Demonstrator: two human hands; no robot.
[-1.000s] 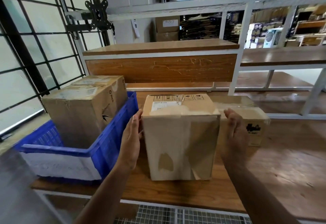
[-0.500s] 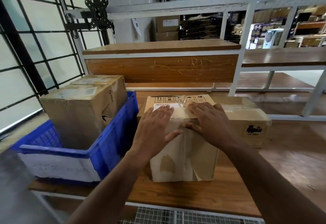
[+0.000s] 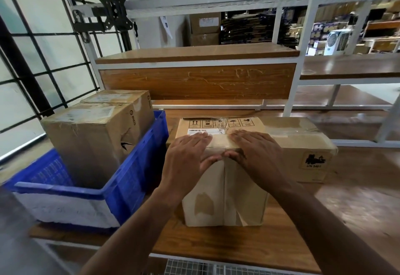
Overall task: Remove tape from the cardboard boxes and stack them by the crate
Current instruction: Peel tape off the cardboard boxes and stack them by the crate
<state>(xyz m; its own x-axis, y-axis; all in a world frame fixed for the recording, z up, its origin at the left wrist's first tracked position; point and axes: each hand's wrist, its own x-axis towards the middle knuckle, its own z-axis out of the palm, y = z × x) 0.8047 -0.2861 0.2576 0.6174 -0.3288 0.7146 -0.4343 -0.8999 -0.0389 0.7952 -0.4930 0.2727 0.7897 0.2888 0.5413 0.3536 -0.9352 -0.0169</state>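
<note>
Box (image 3: 225,190) upright on table (image 3: 357,216), just right of crate (image 3: 132,179). Left hand (image 3: 186,157) and right hand (image 3: 253,151) flat on box top, fingers straight and together, thumbs over front edge, tips nearly meeting. Clear tape (image 3: 220,142) runs between hands. Second box (image 3: 303,144) touching right side. Two boxes (image 3: 93,136) inside crate.
</note>
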